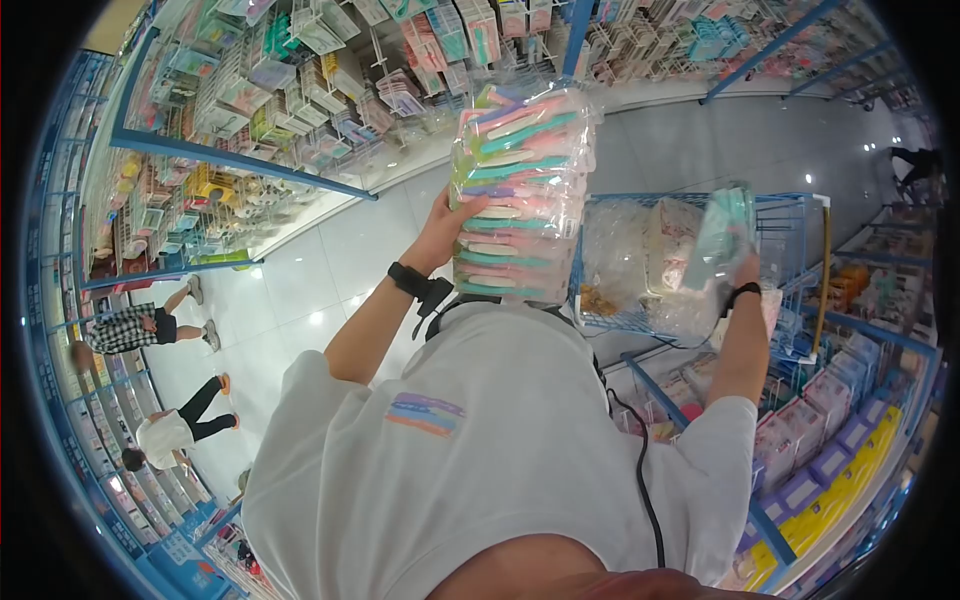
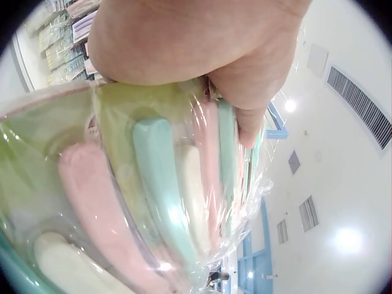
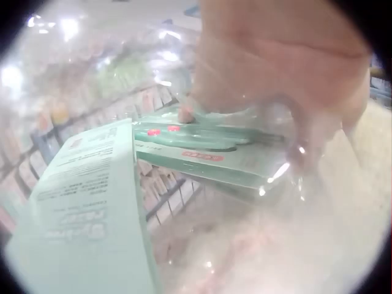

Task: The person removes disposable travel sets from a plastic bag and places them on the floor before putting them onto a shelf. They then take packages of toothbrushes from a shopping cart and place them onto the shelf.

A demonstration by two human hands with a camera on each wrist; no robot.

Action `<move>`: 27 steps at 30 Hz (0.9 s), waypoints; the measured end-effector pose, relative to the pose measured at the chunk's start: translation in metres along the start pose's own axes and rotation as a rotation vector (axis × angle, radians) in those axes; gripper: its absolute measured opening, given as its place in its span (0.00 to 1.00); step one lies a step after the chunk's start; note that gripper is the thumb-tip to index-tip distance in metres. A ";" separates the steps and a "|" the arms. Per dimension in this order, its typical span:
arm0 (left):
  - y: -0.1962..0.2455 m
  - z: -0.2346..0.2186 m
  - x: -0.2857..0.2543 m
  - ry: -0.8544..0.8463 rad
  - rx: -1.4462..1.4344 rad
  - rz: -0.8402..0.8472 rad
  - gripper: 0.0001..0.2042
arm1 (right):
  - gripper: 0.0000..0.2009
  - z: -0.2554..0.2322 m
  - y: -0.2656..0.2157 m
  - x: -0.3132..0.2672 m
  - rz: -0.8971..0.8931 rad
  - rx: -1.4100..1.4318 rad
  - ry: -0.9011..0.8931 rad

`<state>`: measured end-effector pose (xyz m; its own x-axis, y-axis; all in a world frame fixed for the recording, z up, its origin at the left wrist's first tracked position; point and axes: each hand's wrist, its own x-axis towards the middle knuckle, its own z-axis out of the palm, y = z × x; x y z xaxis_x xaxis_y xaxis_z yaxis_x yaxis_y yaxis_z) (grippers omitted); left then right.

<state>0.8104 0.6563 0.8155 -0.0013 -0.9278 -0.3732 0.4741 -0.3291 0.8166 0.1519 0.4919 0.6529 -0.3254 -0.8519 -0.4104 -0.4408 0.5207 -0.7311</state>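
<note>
Head view shows the person in a shop aisle, both arms raised. The left hand (image 1: 447,228) is curled round the near edge of a large clear bag of pastel combs (image 1: 520,190), thumb across its face, and holds it up above the wrist, upright and well off any support. The left wrist view confirms the grip: the fingers (image 2: 245,104) press into the plastic film over the pink, mint and cream pieces (image 2: 153,184) just below the palm.

The right hand (image 1: 745,270) pinches a smaller clear packet of mint-green carded items (image 1: 722,235), which stands up from the fingers, over the blue wire basket (image 1: 790,215) that lies ahead of and below that hand. In the right wrist view the fingertips (image 3: 294,147) close on the film round a green card (image 3: 208,150), with another mint card (image 3: 86,208) nearer the lens.

My judgement of the risks: the big bag is tall and held by one edge only, so it could tip away from the palm or slide through the slick film. The small packet is caught by loose wrap rather than the cards, so the cards may shift inside and drop into the basket or beside it. Pegged goods (image 1: 300,90) hang beyond the left hand and could be knocked.
</note>
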 end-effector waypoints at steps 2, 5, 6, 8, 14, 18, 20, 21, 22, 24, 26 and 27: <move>-0.002 0.004 -0.002 0.012 -0.021 -0.011 0.26 | 0.32 -0.080 0.056 0.073 -0.059 0.186 -0.121; -0.006 0.008 -0.003 0.045 -0.009 0.002 0.26 | 0.31 -0.096 0.106 0.139 0.437 0.464 -0.048; -0.007 0.010 -0.005 0.055 -0.011 0.004 0.26 | 0.31 -0.107 0.110 0.142 0.430 0.432 -0.060; -0.007 0.017 -0.008 0.076 -0.042 -0.010 0.26 | 0.31 -0.136 0.121 0.163 0.413 0.370 -0.085; -0.008 0.036 -0.018 0.165 -0.054 -0.003 0.26 | 0.30 -0.205 0.175 0.184 0.345 0.214 -0.160; -0.009 0.050 -0.026 0.219 -0.057 -0.033 0.25 | 0.30 -0.185 0.179 0.170 0.317 0.099 -0.171; -0.011 0.050 -0.024 0.205 -0.092 -0.027 0.25 | 0.29 -0.159 0.167 0.161 0.298 0.045 -0.178; -0.011 0.050 -0.024 0.211 -0.093 -0.020 0.25 | 0.29 -0.146 0.156 0.178 0.284 0.018 -0.186; -0.012 0.050 -0.025 0.196 -0.071 -0.012 0.25 | 0.29 -0.125 0.132 0.211 0.274 -0.014 -0.197; -0.015 0.050 -0.025 0.196 -0.059 0.004 0.25 | 0.29 -0.119 0.128 0.215 0.247 -0.083 -0.219; -0.016 0.050 -0.029 0.175 -0.064 -0.012 0.26 | 0.29 -0.111 0.124 0.214 0.230 -0.150 -0.243; -0.016 0.051 -0.031 0.180 -0.063 -0.016 0.26 | 0.29 -0.111 0.110 0.205 0.234 -0.152 -0.249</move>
<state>0.7579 0.6814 0.8366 0.1459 -0.8742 -0.4631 0.5291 -0.3265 0.7832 -0.0558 0.3810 0.5487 -0.2269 -0.6871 -0.6903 -0.5037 0.6894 -0.5206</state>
